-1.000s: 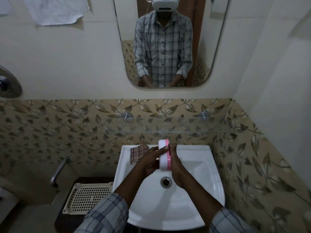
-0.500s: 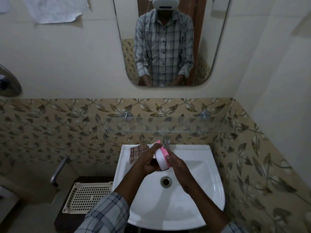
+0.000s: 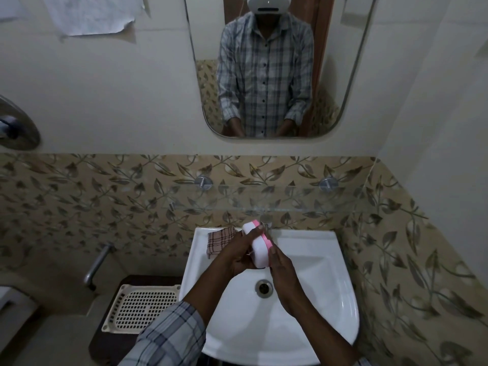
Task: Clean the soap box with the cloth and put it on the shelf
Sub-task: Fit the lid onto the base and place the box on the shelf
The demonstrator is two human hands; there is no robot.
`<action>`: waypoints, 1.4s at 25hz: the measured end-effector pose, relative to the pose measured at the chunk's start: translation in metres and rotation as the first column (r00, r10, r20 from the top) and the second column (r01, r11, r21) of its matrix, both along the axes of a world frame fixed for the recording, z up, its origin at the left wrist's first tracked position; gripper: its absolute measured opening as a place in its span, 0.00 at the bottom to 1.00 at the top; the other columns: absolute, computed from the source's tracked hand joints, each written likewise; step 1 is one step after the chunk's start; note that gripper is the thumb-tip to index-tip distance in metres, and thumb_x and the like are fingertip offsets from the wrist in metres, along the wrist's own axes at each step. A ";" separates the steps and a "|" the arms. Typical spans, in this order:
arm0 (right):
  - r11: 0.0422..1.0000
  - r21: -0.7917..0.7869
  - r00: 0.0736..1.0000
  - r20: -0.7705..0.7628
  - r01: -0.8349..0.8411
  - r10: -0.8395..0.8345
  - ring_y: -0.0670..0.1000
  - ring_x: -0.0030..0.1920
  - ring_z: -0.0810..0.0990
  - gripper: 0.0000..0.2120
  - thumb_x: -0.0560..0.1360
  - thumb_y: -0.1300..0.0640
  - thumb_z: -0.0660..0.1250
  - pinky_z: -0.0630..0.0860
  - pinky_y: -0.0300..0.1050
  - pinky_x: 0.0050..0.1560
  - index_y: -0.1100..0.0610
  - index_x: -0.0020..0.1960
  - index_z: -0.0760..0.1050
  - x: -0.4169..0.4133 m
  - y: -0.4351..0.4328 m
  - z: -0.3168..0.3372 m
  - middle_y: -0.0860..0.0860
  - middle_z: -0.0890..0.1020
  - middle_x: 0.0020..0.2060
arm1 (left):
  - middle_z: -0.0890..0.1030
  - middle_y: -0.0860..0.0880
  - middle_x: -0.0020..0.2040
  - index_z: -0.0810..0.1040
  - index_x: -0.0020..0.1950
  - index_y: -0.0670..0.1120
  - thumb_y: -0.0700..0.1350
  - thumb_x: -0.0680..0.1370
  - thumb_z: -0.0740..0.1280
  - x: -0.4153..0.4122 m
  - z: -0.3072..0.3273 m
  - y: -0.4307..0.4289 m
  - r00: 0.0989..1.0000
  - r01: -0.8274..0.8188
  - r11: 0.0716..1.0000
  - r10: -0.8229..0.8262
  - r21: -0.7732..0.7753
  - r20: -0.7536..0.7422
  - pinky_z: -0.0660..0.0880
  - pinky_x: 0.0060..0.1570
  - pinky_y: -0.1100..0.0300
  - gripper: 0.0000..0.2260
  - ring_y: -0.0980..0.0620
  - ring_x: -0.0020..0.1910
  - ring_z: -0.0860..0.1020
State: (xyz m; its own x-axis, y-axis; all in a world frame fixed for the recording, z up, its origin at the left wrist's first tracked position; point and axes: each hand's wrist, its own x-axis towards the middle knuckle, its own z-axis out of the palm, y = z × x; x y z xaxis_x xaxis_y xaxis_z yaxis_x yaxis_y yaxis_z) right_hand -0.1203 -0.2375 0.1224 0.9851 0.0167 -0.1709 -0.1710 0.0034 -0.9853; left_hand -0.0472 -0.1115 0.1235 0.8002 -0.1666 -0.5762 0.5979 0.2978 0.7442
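Over the white sink [image 3: 330, 260], both hands grip the soap box [image 3: 257, 245]: left hand [image 3: 239, 256] wrapped round it, right hand [image 3: 281, 265] seemingly pinching its edge. Wiping is unstarted; the cloth [image 3: 220, 240], left of the fingers, needs fetching.

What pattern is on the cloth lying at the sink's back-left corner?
The cloth has a brown checked pattern with dark lines, seen best in the head view.

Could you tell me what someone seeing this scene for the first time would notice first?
Most likely the pink and white soap box, held over the white sink by the left hand and right hand. Next, the checked cloth lying unused on the sink's back left corner. Above, a mirror reflects the person in a plaid shirt, and a glass shelf spans the leaf-patterned tiles.
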 end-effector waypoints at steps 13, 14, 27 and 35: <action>0.999 0.030 0.999 0.026 0.019 -0.019 0.47 0.62 0.80 0.18 0.84 0.46 0.56 0.76 0.48 0.65 0.49 0.68 0.76 0.009 -0.004 -0.005 0.47 0.83 0.60 | 0.83 0.41 0.59 0.78 0.63 0.52 0.54 0.68 0.79 0.001 -0.005 0.002 0.998 -0.005 1.000 0.005 0.008 0.064 0.82 0.40 0.46 0.26 0.40 0.56 0.81; 0.999 0.030 1.000 0.026 0.010 -0.010 0.47 0.62 0.79 0.17 0.83 0.46 0.57 0.76 0.47 0.65 0.48 0.67 0.76 0.009 -0.004 -0.005 0.46 0.83 0.60 | 0.83 0.41 0.57 0.78 0.63 0.52 0.54 0.66 0.80 0.002 -0.005 0.003 0.998 -0.004 1.000 0.003 0.009 0.068 0.82 0.40 0.45 0.27 0.40 0.56 0.82; 0.905 -0.425 0.983 0.177 0.031 0.049 0.47 0.44 0.81 0.26 0.73 0.50 0.74 0.73 0.28 0.36 0.51 0.65 0.65 0.019 -0.012 -0.023 0.48 0.81 0.52 | 0.81 0.41 0.50 0.79 0.57 0.46 0.51 0.72 0.74 0.009 0.005 -0.002 0.999 -0.040 0.998 0.040 0.042 -0.005 0.78 0.56 0.36 0.16 0.40 0.52 0.80; 0.968 0.243 0.993 -0.117 0.061 -0.033 0.64 0.47 0.87 0.19 0.75 0.57 0.72 0.85 0.56 0.48 0.58 0.64 0.73 0.034 -0.047 -0.016 0.61 0.85 0.52 | 0.85 0.39 0.54 0.78 0.63 0.36 0.41 0.76 0.72 -0.007 -0.012 0.036 0.986 0.013 1.000 -0.015 0.015 0.168 0.83 0.51 0.46 0.17 0.42 0.48 0.84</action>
State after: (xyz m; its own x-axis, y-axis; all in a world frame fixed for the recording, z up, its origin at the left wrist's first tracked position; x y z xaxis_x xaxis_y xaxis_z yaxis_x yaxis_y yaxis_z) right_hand -0.0866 -0.2850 0.1062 0.9608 0.0261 -0.2762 -0.2736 0.2540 -0.9277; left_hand -0.0540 -0.0754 0.1119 0.8835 -0.1715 -0.4358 0.4678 0.2792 0.8385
